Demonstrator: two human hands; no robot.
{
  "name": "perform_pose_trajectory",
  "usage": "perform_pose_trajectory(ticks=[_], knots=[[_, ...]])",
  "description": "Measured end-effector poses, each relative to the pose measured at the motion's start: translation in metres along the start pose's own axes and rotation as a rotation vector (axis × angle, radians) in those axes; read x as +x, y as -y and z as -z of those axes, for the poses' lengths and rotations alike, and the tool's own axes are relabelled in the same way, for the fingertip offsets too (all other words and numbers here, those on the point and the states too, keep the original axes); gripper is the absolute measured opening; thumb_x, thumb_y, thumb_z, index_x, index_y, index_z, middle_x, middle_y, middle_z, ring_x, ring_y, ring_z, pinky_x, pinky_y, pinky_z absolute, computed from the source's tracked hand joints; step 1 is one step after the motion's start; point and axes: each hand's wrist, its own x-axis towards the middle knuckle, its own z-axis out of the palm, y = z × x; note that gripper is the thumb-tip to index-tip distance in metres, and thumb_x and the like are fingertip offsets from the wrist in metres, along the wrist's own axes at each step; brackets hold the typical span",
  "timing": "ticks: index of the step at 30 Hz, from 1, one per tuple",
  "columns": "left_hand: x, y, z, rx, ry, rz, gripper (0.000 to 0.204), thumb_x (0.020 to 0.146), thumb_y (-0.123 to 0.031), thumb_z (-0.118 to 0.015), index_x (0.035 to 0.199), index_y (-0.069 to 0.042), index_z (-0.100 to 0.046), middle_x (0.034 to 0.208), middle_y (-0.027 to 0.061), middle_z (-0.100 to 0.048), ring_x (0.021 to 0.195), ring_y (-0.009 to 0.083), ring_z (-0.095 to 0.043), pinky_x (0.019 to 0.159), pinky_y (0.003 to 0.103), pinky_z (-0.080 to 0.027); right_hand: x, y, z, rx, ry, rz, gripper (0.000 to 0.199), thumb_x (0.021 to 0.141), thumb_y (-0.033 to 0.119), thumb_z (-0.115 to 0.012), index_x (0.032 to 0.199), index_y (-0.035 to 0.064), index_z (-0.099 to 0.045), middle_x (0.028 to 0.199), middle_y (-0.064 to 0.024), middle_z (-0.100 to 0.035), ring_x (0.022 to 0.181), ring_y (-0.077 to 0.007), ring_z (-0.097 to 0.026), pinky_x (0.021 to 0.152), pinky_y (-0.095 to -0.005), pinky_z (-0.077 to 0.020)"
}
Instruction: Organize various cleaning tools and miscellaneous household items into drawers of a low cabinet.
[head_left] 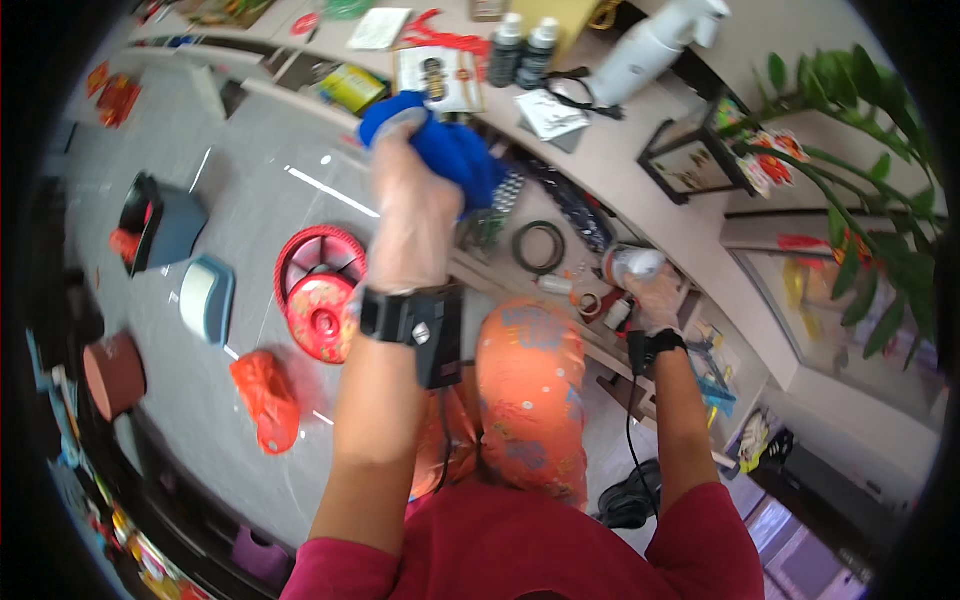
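Note:
My left hand [412, 215], in a thin clear glove, is closed around a bright blue cloth [455, 160] above the front edge of an open drawer [495, 275]. The cloth bunches out past the fingers toward the right. Inside the drawer's right part, my right hand [655, 295], also gloved, grips a white cylindrical container [632, 264]. Near it lie a roll of dark tape [538, 247], a smaller brown tape roll [588, 304] and a small white bottle [618, 314]. Blister packs [508, 190] rest below the cloth.
On the desk [610, 140] stand two dark bottles [521, 50], a white spray bottle [655, 50] and a lantern-like frame [695, 165]. A leafy plant [880, 240] overhangs the right side. A red round box [322, 300], a red bag [267, 400] and a bin [165, 225] sit on the floor.

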Motion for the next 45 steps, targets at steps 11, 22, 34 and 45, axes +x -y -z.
perform_pose_trajectory(ticks=[11,22,34,45], knots=[[-0.003,-0.009,0.003,0.106,-0.003,0.075,0.024,0.082,-0.006,-0.054,0.104,0.000,-0.060,0.095,0.0142,-0.064,0.082,0.0318,-0.061,0.077,0.044,-0.052,-0.036,0.033,0.031,-0.112,0.138,0.149,0.104,0.059,0.057,-0.077,0.139,0.0077,-0.030,0.117,-0.0255,-0.045,0.105,-0.0377,-0.056,0.085,-0.0427,-0.0509],[-0.020,-0.005,-0.008,0.057,-0.041,0.038,0.022,0.082,-0.001,-0.051,0.103,0.001,-0.060,0.095,0.0119,-0.065,0.079,0.0297,-0.062,0.072,0.041,-0.056,-0.025,0.071,0.022,0.420,0.259,0.160,0.075,0.060,0.036,-0.075,0.122,0.0003,-0.050,0.115,-0.0233,-0.056,0.105,-0.0387,-0.058,0.091,-0.0417,-0.0470],[-0.014,-0.014,-0.005,0.032,-0.059,0.026,0.021,0.083,-0.003,-0.051,0.102,-0.002,-0.059,0.091,0.0140,-0.062,0.074,0.0312,-0.060,0.064,0.043,-0.054,-0.023,0.154,-0.031,1.296,0.264,0.038,0.076,0.072,0.032,-0.078,0.127,-0.0044,-0.040,0.123,-0.0169,-0.052,0.112,-0.0245,-0.053,0.094,-0.0346,-0.0435],[-0.015,-0.025,-0.004,0.007,-0.062,0.031,0.009,0.084,-0.008,-0.053,0.091,-0.006,-0.057,0.079,0.0067,-0.056,0.059,0.0232,-0.055,0.046,0.037,-0.048,-0.021,0.195,0.004,0.128,0.150,0.201,0.106,0.062,0.050,-0.079,0.140,0.0060,-0.023,0.122,-0.0301,-0.046,0.108,-0.0450,-0.054,0.089,-0.0460,-0.0486]])
